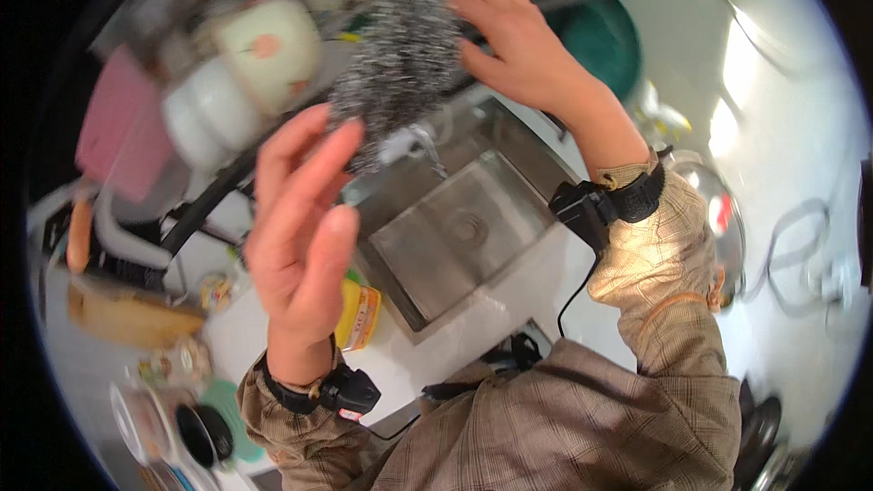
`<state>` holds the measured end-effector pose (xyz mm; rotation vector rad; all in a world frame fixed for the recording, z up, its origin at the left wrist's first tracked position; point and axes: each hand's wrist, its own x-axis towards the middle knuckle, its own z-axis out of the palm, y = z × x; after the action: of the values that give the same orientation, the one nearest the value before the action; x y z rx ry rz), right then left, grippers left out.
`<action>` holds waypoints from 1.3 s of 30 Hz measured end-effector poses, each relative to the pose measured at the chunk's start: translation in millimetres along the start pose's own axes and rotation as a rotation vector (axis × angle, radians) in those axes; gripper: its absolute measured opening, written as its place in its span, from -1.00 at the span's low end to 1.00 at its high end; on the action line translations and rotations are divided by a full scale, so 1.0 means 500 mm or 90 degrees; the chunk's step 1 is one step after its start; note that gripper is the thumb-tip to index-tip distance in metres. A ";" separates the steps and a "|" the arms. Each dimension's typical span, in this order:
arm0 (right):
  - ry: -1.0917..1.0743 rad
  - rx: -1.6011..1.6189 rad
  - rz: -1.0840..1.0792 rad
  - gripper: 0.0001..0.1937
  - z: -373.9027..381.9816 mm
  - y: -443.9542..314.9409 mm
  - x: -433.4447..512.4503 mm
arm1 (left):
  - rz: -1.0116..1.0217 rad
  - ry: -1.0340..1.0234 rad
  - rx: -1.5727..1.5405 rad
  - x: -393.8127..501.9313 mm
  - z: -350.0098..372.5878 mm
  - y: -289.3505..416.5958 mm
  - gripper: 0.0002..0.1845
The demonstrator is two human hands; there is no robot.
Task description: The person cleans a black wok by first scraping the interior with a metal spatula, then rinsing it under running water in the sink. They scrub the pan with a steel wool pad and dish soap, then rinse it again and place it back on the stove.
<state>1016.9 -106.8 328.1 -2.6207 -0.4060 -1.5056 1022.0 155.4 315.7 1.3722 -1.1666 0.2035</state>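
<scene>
A blurred mass of silvery metal scouring wool is up in front of me, over the back of the stainless steel sink. My right hand has its fingertips and thumb against the wool's right edge. At the lower left end, the fingers of my left hand meet it, while the left thumb stands apart. The wool seems to be held up between both hands, though blur hides the exact contact. Behind its lower end, a tap shows in part. A yellow container with an orange label stands beside my left wrist.
A dark dish rack at the left and back holds white bowls, a flowered bowl and a pink board. A green basin stands at the back right. Near my right sleeve lies a shiny metal lid.
</scene>
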 end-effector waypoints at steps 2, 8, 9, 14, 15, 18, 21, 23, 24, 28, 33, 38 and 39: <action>0.016 -0.022 0.086 -0.65 -0.061 -0.043 -0.088 | -0.031 -0.021 -0.022 -0.031 0.034 0.002 -0.56; -0.233 -0.003 0.504 -0.83 -0.254 -0.197 -0.411 | 0.002 -0.207 -0.330 -0.069 0.251 -0.012 -0.53; -0.257 0.004 0.534 -0.86 -0.293 -0.232 -0.454 | -0.029 -0.256 -0.349 -0.077 0.275 0.001 -0.55; -0.361 -0.041 0.828 -0.77 -0.470 -0.362 -0.650 | -0.071 -0.569 -0.469 -0.147 0.475 0.067 -0.65; -0.350 -0.050 0.866 -0.75 -0.501 -0.393 -0.689 | -0.094 -0.631 -0.483 -0.172 0.520 0.082 -0.67; -0.346 -0.098 0.947 -0.74 -0.588 -0.469 -0.804 | -0.115 -0.775 -0.548 -0.251 0.673 0.105 -0.70; -0.349 -0.128 1.036 -0.75 -0.690 -0.540 -0.907 | -0.133 -0.942 -0.549 -0.365 0.824 0.125 -0.70; -0.346 -0.133 1.100 -0.76 -0.768 -0.582 -0.968 | -0.135 -1.028 -0.503 -0.459 0.914 0.145 -0.69; -0.342 -0.134 1.127 -0.77 -0.810 -0.600 -0.997 | -0.137 -1.070 -0.476 -0.508 0.958 0.158 -0.68; -0.297 -0.139 1.191 -0.80 -0.977 -0.664 -1.101 | 0.082 -1.068 -0.343 -0.684 1.103 0.217 -0.51; -0.254 -0.161 1.225 -0.81 -1.126 -0.703 -1.201 | 0.207 -1.149 -0.124 -0.795 1.191 0.241 -0.41; -0.169 -0.180 1.221 -0.86 -1.211 -0.732 -1.249 | 0.084 -1.137 -0.117 -0.771 1.208 0.288 -0.61; -0.146 -0.216 1.228 -0.87 -1.224 -0.743 -1.254 | 0.019 -1.112 -0.149 -0.758 1.219 0.308 -0.65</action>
<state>104.8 6.6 81.8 -1.6978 1.8476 -0.4555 417.0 -117.1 2.0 1.1370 -2.4468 -1.3380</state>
